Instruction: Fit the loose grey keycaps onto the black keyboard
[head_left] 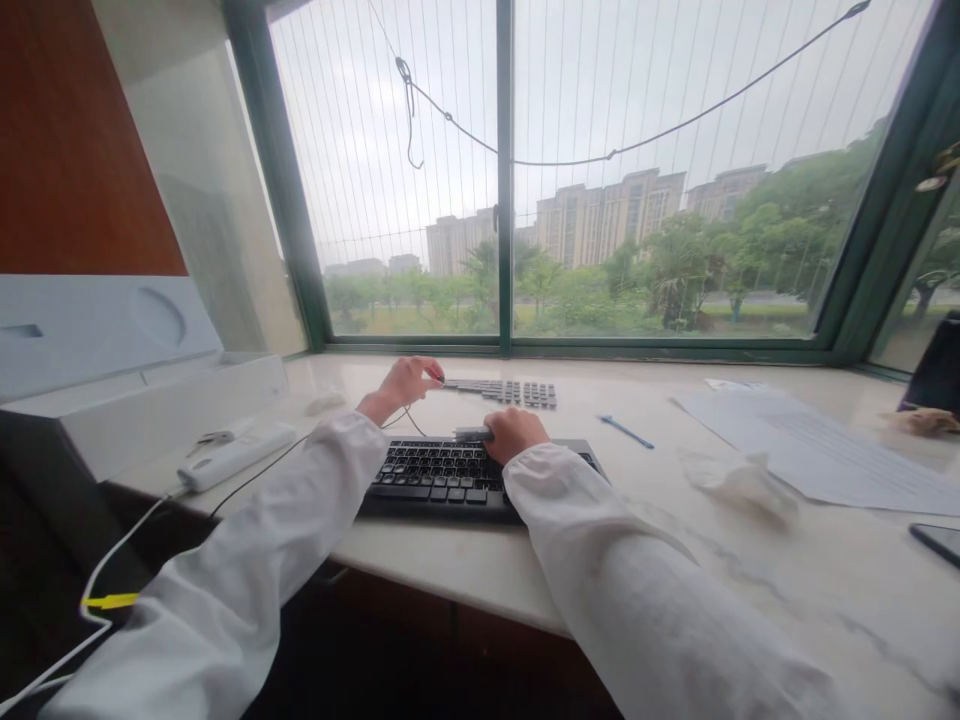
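Observation:
A black keyboard (442, 495) lies on the white marble counter in front of me. Dark keycaps sit on its near rows; the far right part is hidden behind my right arm. My right hand (517, 433) is closed over the keyboard's far edge, around a small grey tool (472, 434) pointing left, its kind unclear. Beyond the keyboard, loose grey keycaps (517, 391) are laid out in rows. At the left end of those rows, my left hand (409, 386) pinches a small dark keycap (439, 379) between thumb and fingertips.
A blue stick-like tool (626, 431) lies right of the keycaps. Crumpled tissue (739, 482), printed paper (817, 445) and a phone (937, 541) are farther right. To the left are a white power strip (236, 457) and a white box (150, 410). A window stands behind.

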